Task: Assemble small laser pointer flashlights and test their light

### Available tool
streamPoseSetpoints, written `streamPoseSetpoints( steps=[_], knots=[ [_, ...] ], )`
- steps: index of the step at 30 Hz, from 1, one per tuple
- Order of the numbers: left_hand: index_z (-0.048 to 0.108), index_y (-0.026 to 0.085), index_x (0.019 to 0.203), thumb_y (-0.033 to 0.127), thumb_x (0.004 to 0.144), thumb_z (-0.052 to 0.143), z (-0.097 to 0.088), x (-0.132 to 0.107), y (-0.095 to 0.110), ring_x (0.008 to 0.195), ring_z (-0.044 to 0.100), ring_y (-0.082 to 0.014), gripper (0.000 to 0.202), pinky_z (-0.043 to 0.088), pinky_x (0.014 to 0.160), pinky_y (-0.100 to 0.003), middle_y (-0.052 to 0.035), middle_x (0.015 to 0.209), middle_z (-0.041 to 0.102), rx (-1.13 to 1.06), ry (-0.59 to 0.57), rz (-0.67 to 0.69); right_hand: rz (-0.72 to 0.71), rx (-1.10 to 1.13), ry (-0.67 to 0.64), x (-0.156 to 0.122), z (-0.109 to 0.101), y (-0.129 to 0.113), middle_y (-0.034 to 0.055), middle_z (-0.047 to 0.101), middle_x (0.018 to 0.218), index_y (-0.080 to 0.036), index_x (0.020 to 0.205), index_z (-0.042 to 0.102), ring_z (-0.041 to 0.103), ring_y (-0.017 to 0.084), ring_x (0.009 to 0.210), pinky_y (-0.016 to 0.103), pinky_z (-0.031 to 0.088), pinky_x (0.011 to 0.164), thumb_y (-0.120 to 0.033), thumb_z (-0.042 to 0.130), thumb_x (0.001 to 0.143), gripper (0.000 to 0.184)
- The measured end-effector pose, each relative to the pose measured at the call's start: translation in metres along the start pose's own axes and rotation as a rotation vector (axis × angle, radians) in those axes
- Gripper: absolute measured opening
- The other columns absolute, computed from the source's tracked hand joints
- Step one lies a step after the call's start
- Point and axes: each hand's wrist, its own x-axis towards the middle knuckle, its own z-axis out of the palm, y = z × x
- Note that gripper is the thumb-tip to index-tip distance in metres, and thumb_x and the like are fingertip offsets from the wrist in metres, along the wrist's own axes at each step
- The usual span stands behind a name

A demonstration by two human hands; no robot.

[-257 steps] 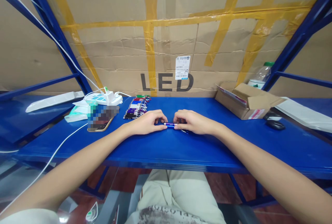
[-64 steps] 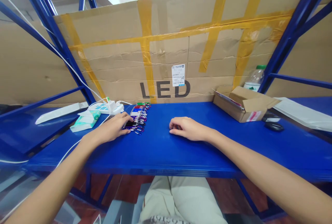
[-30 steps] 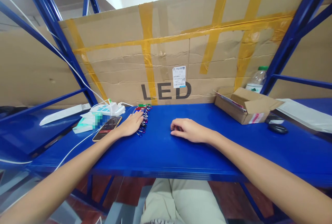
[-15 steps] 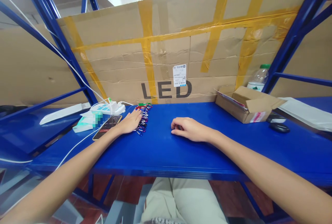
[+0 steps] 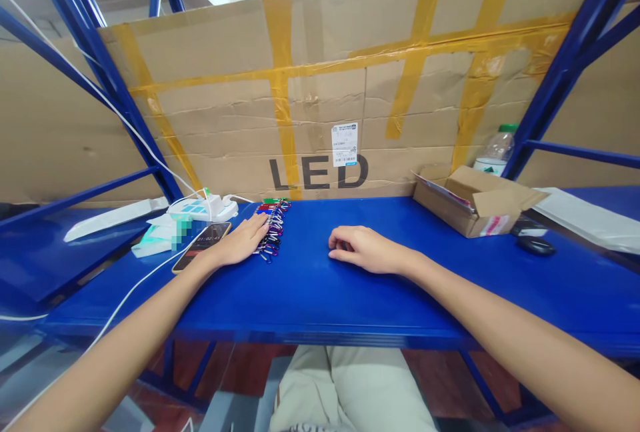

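Note:
A row of small carabiner keychains [image 5: 273, 235] runs from back to front on the blue table. A green one and a red one lie at the far end, with blue, black and purple ones nearer. My left hand [image 5: 245, 239] lies flat over the left ends of the row, fingers stretched out, partly covering them. My right hand [image 5: 363, 247] rests on the table right of the row, apart from it. Its fingers are loosely curled, with a gap between thumb and forefinger and nothing seen inside.
A phone [image 5: 200, 245] lies left of my left hand, by a white power strip [image 5: 200, 207], cables and a pale green packet [image 5: 160, 235]. On the right are an opened cardboard box [image 5: 450, 212], a black mouse [image 5: 536, 246] and a plastic bottle [image 5: 495, 152]. Large cardboard [image 5: 225, 125] stands behind.
The view has shifted slightly, so the phone, the power strip and the carabiners appear a little further left. Both hands keep nearly the same pose and place on the table.

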Motion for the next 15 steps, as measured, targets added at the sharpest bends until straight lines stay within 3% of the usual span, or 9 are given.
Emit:
streamPoseSetpoints(
  steps=[9,15],
  knots=[
    [0.026,0.01,0.174,0.073,0.106,0.009,-0.0039,-0.0015,0.0026,0.17,0.014,-0.0284,0.094,0.016,0.138,-0.05,-0.0106,0.181,0.018,0.014,-0.06,0.005,0.01,0.007,-0.004,0.0001,0.0003,-0.0004,0.0038,0.071,0.095,-0.021,0.101,0.068,0.064,0.019,0.082,0.031,0.046,0.076,-0.033,0.067,0.104,0.013],
    [0.029,0.015,0.174,0.077,0.105,0.013,-0.0044,-0.0075,0.0001,0.17,0.017,-0.0304,0.094,0.021,0.137,-0.05,-0.0089,0.181,0.023,0.016,-0.014,0.002,0.008,0.002,0.003,-0.0004,0.0004,0.0003,0.0041,0.072,0.095,-0.021,0.101,0.068,0.065,0.02,0.083,0.032,0.047,0.076,-0.034,0.067,0.104,0.013]
  ],
)
